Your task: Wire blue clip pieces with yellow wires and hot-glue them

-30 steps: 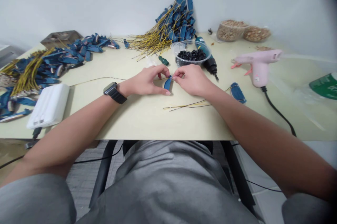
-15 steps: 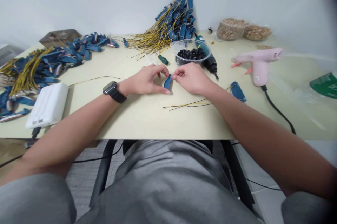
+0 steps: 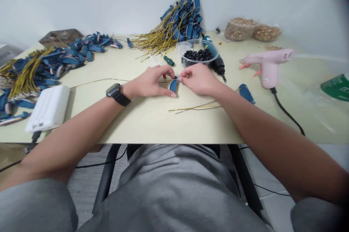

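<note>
My left hand (image 3: 149,83), with a dark watch on the wrist, curls its thumb and index finger around the two ends of a small curved blue piece (image 3: 173,85). At the top of that piece my right hand (image 3: 197,79) is closed in a pinch; what lies between its fingertips is too small to make out. A thin wire (image 3: 100,80) runs in from the left and passes behind my left hand. Close to my right forearm lies another blue piece (image 3: 246,94) with black and yellow wires (image 3: 195,108).
Behind my hands stand a clear tub (image 3: 197,56) of small black parts, a green screwdriver (image 3: 169,61) and a power drill (image 3: 218,65). Blue pieces with yellow wires heap up (image 3: 188,17) at the back and left (image 3: 68,56). A pink glue gun (image 3: 269,65) and white power bank (image 3: 49,108) flank me.
My hands stay at the blue piece with almost the same grip. The right hand has shifted very slightly upward.
</note>
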{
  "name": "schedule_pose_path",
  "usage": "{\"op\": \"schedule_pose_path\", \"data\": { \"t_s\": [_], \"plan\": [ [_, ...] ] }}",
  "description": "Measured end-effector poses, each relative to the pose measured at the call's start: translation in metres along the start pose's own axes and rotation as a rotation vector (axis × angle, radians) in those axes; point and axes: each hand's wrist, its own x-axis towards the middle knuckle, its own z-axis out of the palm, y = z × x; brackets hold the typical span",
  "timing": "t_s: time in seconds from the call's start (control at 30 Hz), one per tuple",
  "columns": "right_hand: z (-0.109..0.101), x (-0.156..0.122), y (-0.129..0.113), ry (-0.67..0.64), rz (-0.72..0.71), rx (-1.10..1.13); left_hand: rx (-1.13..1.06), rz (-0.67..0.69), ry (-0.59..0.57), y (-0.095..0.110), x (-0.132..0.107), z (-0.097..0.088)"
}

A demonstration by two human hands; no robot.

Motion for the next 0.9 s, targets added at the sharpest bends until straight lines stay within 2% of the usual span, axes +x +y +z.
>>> {"op": "schedule_pose_path", "data": {
  "t_s": [0.37, 0.9],
  "plan": [
    [-0.0051, -0.0004, -0.0078, -0.052, 0.101, 0.079, -0.009, 0.009, 0.009, 0.0008, -0.0002, -0.0001],
    [-0.0084, -0.0017, -0.0102, -0.083, 0.116, 0.122, -0.180, -0.017, -0.016, 0.0063, 0.0005, -0.0025]
  ]
}}
